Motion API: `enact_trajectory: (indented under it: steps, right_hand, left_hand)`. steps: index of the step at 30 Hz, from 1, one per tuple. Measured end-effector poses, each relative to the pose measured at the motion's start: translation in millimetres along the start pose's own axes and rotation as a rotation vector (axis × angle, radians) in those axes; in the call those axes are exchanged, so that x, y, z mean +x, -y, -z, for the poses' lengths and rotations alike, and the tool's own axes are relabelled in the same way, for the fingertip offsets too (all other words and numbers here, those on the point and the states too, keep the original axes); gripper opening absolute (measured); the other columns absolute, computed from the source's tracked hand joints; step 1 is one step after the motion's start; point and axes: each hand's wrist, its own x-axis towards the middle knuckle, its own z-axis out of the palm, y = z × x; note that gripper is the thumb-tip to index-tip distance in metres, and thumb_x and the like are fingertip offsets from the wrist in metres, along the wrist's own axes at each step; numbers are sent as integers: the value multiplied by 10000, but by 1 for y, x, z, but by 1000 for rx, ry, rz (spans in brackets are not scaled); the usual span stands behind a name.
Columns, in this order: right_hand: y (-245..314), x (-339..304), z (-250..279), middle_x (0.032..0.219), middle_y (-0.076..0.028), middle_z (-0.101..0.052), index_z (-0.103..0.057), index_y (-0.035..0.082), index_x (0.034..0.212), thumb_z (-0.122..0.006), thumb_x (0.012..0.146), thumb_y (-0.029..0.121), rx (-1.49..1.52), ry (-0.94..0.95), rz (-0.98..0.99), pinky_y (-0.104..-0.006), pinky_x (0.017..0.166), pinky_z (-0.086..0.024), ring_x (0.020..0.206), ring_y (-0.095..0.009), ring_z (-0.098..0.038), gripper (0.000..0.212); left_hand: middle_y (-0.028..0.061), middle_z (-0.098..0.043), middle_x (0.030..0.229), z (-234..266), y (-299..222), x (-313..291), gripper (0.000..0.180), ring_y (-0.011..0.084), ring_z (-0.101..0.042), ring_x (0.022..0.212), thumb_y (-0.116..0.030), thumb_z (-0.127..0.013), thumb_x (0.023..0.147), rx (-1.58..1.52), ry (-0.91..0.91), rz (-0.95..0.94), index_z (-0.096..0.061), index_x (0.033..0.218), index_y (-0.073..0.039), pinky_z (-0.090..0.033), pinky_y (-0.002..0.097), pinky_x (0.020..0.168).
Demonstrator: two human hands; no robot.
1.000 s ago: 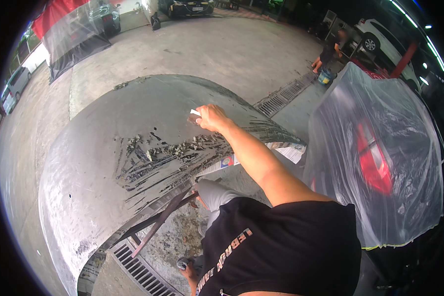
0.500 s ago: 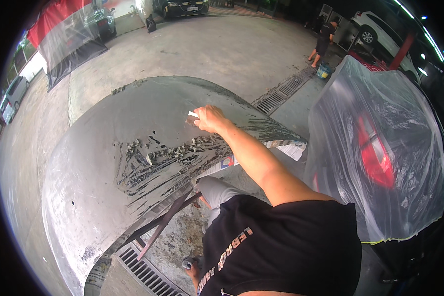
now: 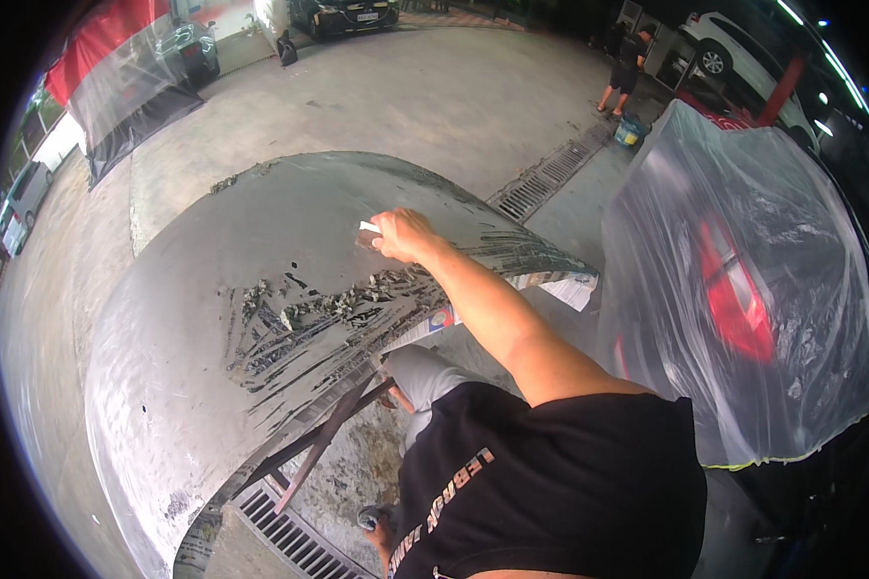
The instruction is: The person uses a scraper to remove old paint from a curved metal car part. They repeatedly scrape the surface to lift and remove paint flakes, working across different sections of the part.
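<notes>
A large curved grey panel [image 3: 193, 280], which looks like a car hood, stretches across the left and middle. My right hand [image 3: 402, 234] is closed on a small flat scraper [image 3: 367, 234] with a white edge and a brownish face, held against or just over the panel. Nearer to me, dark streaks and grey crumbly clumps [image 3: 343, 304] of material cover part of the surface. Low beside my body, my left hand [image 3: 382, 537] is partly hidden by my black shirt. Its fingers are round a small, round grey object [image 3: 370, 517] whose kind I cannot make out.
A dark stand [image 3: 323, 439] supports the panel above a floor grate [image 3: 294, 540]. To the right stands a car under clear plastic sheeting [image 3: 647, 261]. Another person [image 3: 627, 72] stands near a bucket [image 3: 630, 129] at the far right. Parked cars line the back.
My right hand and the scraper have shifted slightly left and down over the panel. My left hand stays low by my body. The whole view has moved a little.
</notes>
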Motion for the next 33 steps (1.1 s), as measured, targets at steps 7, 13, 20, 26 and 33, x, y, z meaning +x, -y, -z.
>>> enact_trajectory:
  steps: [7, 13, 20, 26, 33]
  right_hand:
    - [-9, 4, -10, 997, -173, -766, -742, 110, 1173, -784, 876, 297, 5, -29, 38, -488, 871, -571, 973, -374, -730, 353]
    - [-3, 6, -7, 1117, -230, -749, -729, 37, 1232, -775, 882, 313, -41, -34, 34, -481, 970, -545, 1085, -403, -707, 448]
    - [-2, 7, -5, 1189, -234, -740, -713, 44, 1295, -774, 906, 255, -68, -54, 24, -463, 997, -547, 1130, -390, -704, 447]
    - [-3, 7, -2, 1133, -240, -749, -714, 32, 1286, -780, 906, 254, -86, -36, 38, -471, 968, -555, 1080, -404, -716, 445]
    - [-7, 8, -10, 1085, -242, -752, -722, 45, 1260, -785, 900, 274, -99, -75, 63, -490, 936, -556, 1038, -422, -716, 432]
  left_hand:
    - [79, -713, 1037, 11, -1, 6, 393, 217, -677, 929, -93, -774, 743, 131, -69, 45, -681, 1116, -9, -549, 365, 816]
    - [181, -714, 1198, -6, -71, -29, 626, 306, -673, 1144, -219, -843, 718, 209, -142, 141, -666, 1265, 30, -534, 419, 948]
    - [105, -713, 1148, -14, -60, -33, 522, 231, -699, 1006, -48, -783, 747, 113, -206, 171, -663, 1255, -35, -574, 380, 859]
    - [137, -719, 1169, -9, -37, -29, 547, 255, -711, 1019, -74, -790, 741, 150, -120, 203, -649, 1268, -26, -573, 397, 853]
    - [135, -730, 1132, -16, -45, -22, 536, 268, -713, 1022, -82, -770, 723, 48, -83, 158, -650, 1240, -11, -574, 395, 871]
